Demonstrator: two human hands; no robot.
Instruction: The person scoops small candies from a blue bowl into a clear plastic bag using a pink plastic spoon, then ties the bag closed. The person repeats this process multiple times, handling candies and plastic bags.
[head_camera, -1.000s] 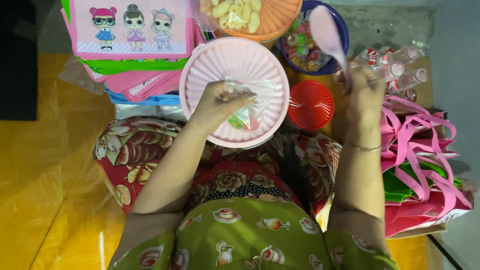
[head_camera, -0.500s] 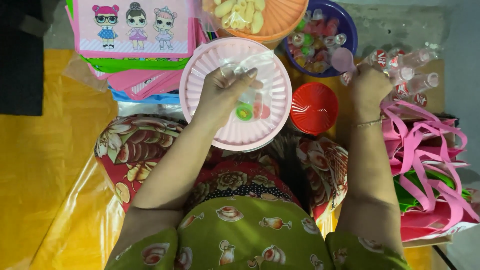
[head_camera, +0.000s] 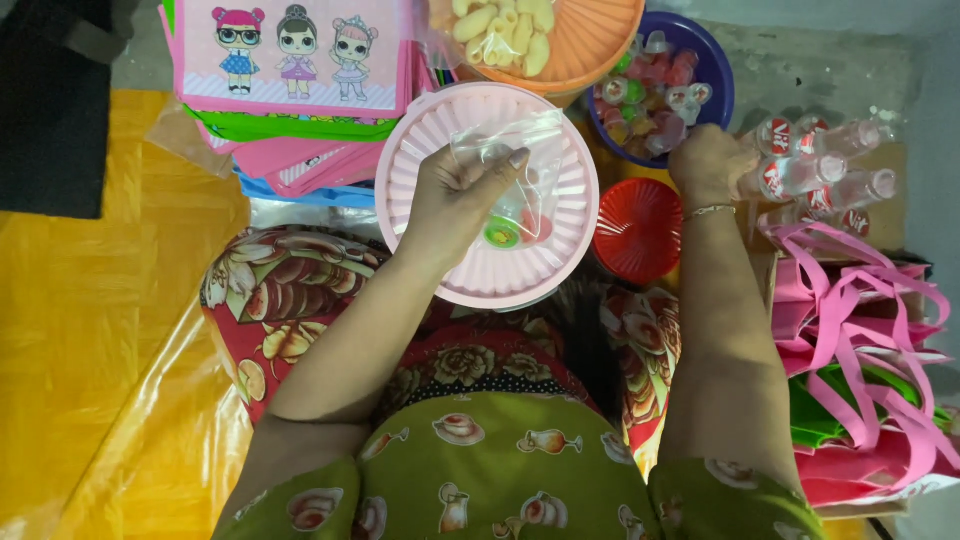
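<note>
Over pink lid (head_camera: 440, 130): left hand (head_camera: 455, 195) pinching clear bag (head_camera: 515, 175); right hand (head_camera: 710, 165) curled beside bottles (head_camera: 820, 165)

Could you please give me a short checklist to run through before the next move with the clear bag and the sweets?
1. Left hand grips the clear plastic bag: ok.
2. Bag mouth held open: cannot tell.
3. Sweets already inside the bag, a green and a red one: ok.
4. Right hand at the blue bowl of sweets: ok.
5. Right hand holds a sweet: cannot tell.
6. Bag sits over the pink lid: ok.
</note>
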